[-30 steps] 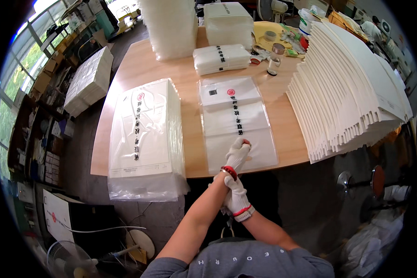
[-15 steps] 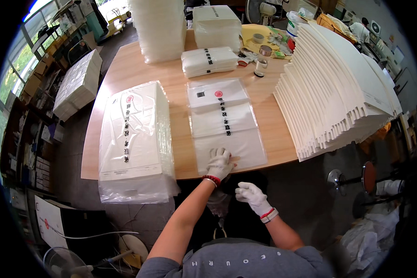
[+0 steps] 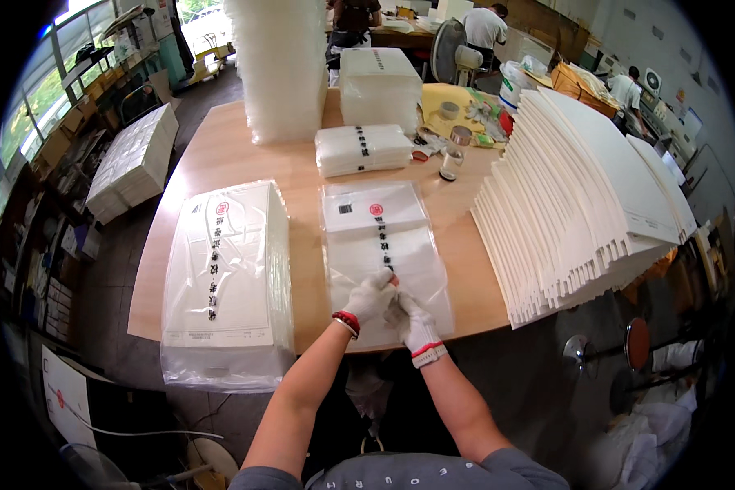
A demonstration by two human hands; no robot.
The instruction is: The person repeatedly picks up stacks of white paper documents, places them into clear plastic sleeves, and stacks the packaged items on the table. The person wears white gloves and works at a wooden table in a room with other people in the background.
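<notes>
A clear plastic bag (image 3: 376, 237) with a red round mark and dark print lies flat in front of me. Over its lower half my two white-gloved hands meet. My left hand (image 3: 371, 297) has bent fingers; a bare reddish fingertip shows at its front. My right hand (image 3: 416, 323) is closed, its fingertips against the left hand's fingers. What either hand pinches is hidden between them. To the left sits a stack of white sheets in a plastic bag (image 3: 224, 269), its loose end hanging past the table edge.
On the wooden table (image 3: 306, 245) stand a tall plastic-wrapped stack (image 3: 278, 73), a folded pile of bags (image 3: 363, 151), a wrapped block (image 3: 380, 86) and tape rolls (image 3: 461, 135). Fanned white paper stacks (image 3: 555, 196) rise at the right. People work behind; a round stool (image 3: 637, 343) stands right.
My right hand has come up from beyond the table edge to meet my left over the bag. The left has moved up the bag. The view has tilted upward, showing more background.
</notes>
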